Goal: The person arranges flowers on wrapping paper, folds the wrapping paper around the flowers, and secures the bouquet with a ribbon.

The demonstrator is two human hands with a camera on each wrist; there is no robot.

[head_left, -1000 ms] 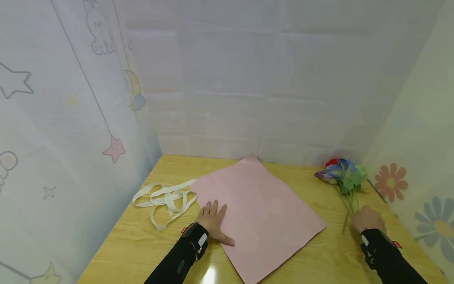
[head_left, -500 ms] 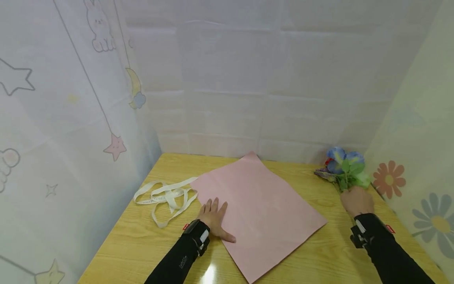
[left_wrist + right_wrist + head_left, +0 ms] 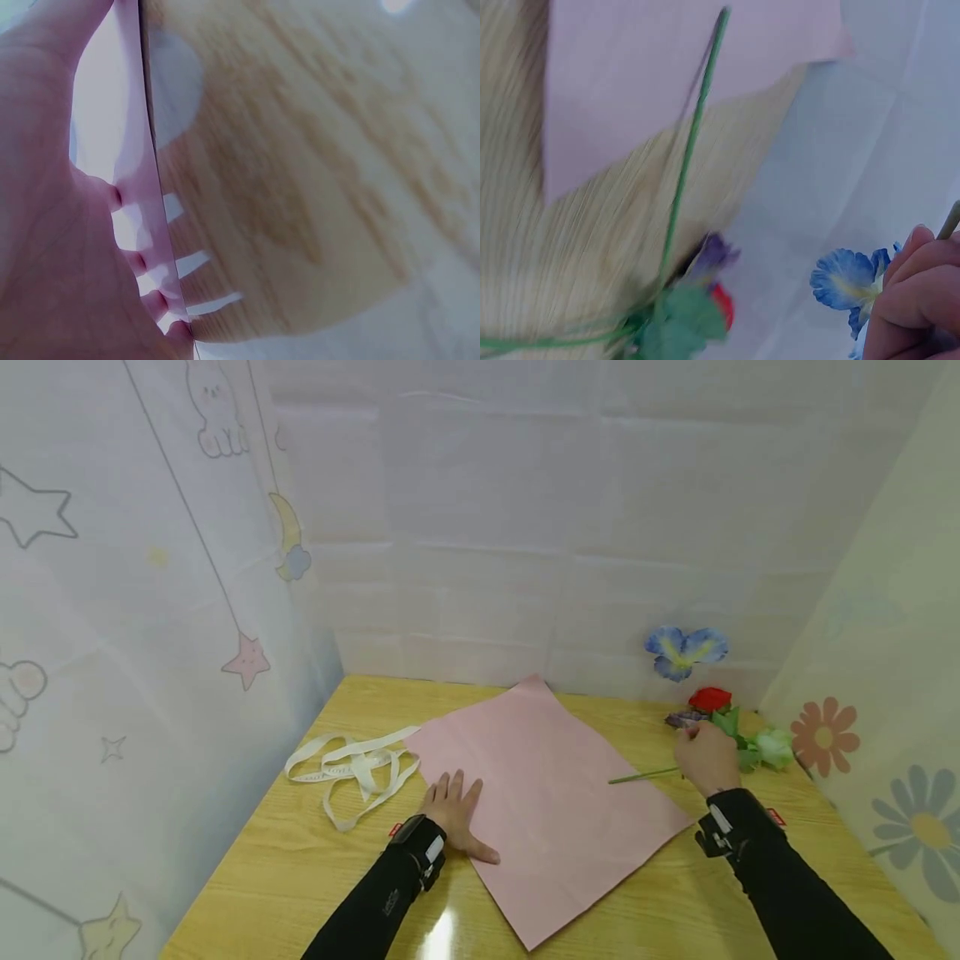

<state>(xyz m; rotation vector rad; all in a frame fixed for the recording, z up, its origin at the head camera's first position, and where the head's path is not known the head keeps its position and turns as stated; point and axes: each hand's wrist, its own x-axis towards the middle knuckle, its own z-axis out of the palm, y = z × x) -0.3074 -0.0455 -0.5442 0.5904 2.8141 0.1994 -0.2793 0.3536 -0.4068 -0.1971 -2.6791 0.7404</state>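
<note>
On my feed the tabletop (image 3: 247, 877) looked like grained wood, glossy where light glared off it. I read the pink sheet (image 3: 555, 802) as smooth, matt paper, the ribbon (image 3: 362, 770) and black sleeve (image 3: 367, 897) as cloth, the blue flower (image 3: 681, 658) as thin fabric, the green stem (image 3: 682, 172) as plastic, the backdrop (image 3: 465, 593) as creased sheeting.

I look into a screened-off work corner: a wood-grain table (image 3: 247, 868) hemmed by a creased plain back sheet (image 3: 480, 527), a left sheet (image 3: 165, 727) printed with stars (image 3: 246, 660) and a moon (image 3: 287, 527), and a right sheet (image 3: 892, 668) with big printed flowers (image 3: 823, 737). Whether home or studio, I can't tell.
</note>
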